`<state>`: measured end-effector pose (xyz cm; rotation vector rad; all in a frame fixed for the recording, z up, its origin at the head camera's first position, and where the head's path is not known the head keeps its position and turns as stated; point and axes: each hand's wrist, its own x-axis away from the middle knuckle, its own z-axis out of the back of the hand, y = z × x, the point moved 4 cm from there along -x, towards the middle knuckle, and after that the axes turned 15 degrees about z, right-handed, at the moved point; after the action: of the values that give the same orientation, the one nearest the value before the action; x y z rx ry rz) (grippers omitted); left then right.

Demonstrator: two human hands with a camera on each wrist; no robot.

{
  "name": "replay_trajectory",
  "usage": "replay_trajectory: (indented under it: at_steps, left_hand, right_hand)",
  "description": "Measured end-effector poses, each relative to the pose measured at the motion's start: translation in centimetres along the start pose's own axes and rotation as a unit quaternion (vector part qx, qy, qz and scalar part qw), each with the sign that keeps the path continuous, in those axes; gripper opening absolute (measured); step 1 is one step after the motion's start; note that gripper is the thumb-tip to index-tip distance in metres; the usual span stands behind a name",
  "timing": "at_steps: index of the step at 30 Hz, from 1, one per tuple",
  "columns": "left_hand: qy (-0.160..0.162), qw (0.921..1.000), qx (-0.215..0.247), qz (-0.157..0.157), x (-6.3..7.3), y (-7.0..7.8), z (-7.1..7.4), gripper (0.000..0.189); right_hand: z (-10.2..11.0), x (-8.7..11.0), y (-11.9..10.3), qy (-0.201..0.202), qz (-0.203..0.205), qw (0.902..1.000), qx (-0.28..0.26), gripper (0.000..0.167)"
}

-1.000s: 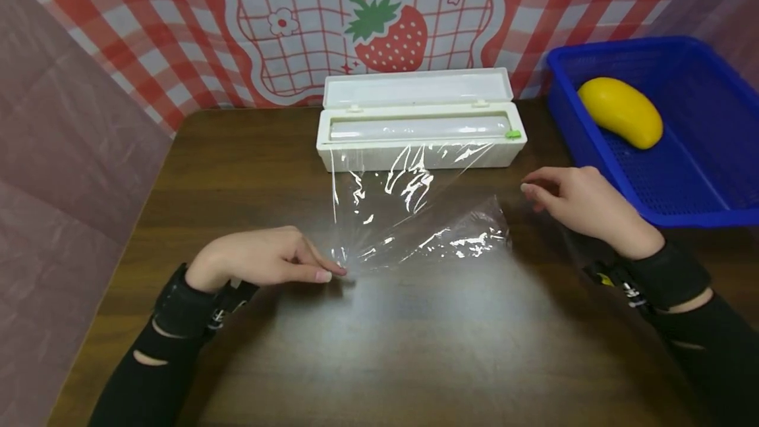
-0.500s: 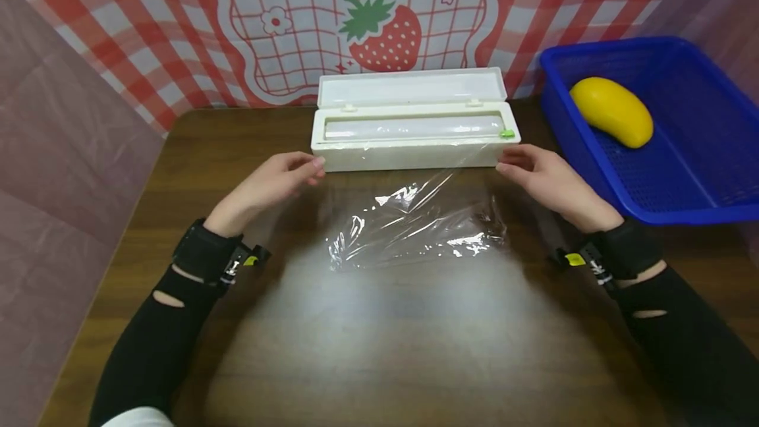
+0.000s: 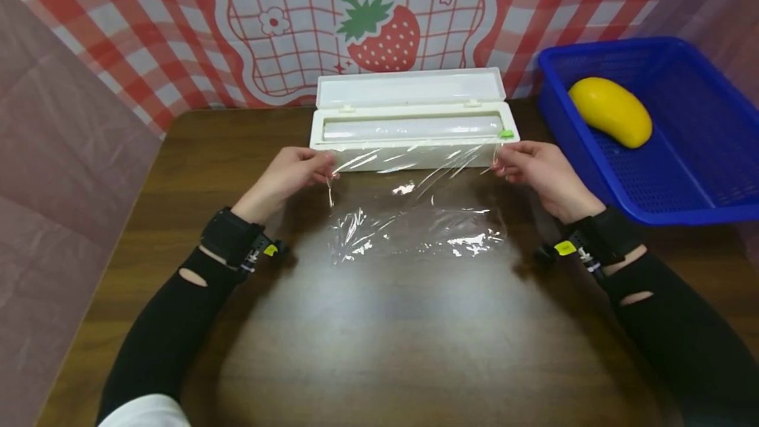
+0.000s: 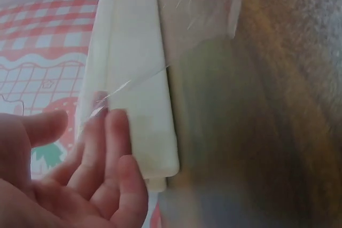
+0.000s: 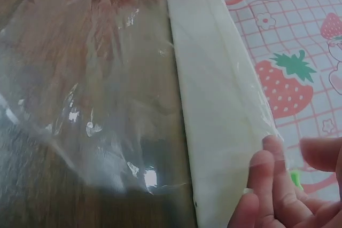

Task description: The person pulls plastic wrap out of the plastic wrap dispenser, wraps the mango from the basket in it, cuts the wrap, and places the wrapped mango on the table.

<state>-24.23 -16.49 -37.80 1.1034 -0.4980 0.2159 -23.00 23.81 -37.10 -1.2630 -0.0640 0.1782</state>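
Observation:
A white cling film dispenser (image 3: 409, 110) stands at the back of the table with its lid (image 3: 409, 87) raised and a roll (image 3: 409, 128) inside. Clear cling film (image 3: 468, 242) hangs over its front and spreads, wrinkled, on the wood. My left hand (image 3: 296, 170) is at the box's left front corner, fingertips touching the film's edge. At the right front corner, my right hand (image 3: 539, 173) has its fingertips against the film. Both wrist views show each thumb apart from the fingers. A green slider (image 3: 506, 134) sits at the right end.
To the right stands a blue plastic basket (image 3: 628, 213) holding a yellow, mango-shaped item (image 3: 613, 113). Behind the dispenser hangs a red checked cloth (image 3: 534, 12) with a strawberry print. The brown wooden table (image 3: 379, 341) extends toward the front.
My left hand has left the film's near left corner and moved up to the box. My right hand has come in leftward to the box's right end. The film between them now looks lifted.

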Motion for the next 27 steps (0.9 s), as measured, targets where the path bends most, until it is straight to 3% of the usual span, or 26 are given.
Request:
replay_trajectory:
  at_steps: [6, 12, 21, 27]
  left_hand:
    - [0.028, 0.9971, 0.062, -0.034, -0.1, 0.1, -0.2, 0.031]
    - [0.059, 0.9944, 0.068, -0.055, 0.4, 0.3, 0.0, 0.028]
    - [0.081, 0.9886, 0.084, -0.096, 0.6, 0.0, 0.0, 0.027]
    - [0.068, 0.9881, 0.093, -0.101, 0.8, 0.0, 0.1, 0.032]
  right_hand:
    - [-0.2, -0.8, -0.1, 0.018, 0.008, 0.9998, 0.001, 0.044]
    - [0.2, -0.6, -0.4, 0.030, 0.019, 0.9986, 0.038, 0.039]
    - [0.8, 0.1, -1.0, 0.003, 0.028, 0.9991, -0.031, 0.037]
    - [1.0, 0.3, -1.2, -0.001, 0.033, 0.9982, -0.051, 0.029]
